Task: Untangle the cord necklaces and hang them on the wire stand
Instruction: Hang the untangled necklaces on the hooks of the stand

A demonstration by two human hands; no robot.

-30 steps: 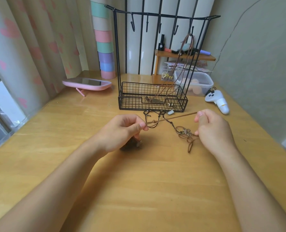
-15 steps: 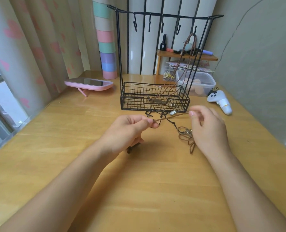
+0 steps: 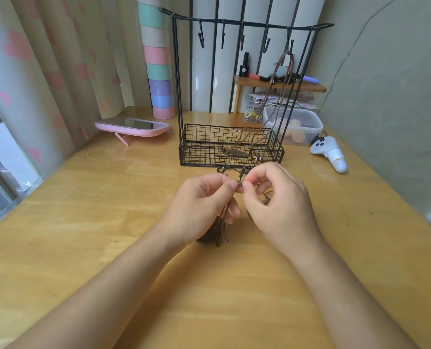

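I held my left hand [image 3: 202, 212] and right hand [image 3: 280, 205] just above the pale wooden table [image 3: 108, 222], in front of the black wire stand [image 3: 204, 157]. Each hand pinched the same small dark bead [image 3: 239, 183] on the tangled brown cord necklaces [image 3: 218, 230], whose loops trailed under the left palm to the table. Half a second earlier the hands had been apart with cord stretched between them; they had since closed until the fingertips nearly met.

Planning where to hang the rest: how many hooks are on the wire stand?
5, along the wire stand's top bar: four bare hooks; the rightmost hook holds a cord necklace.
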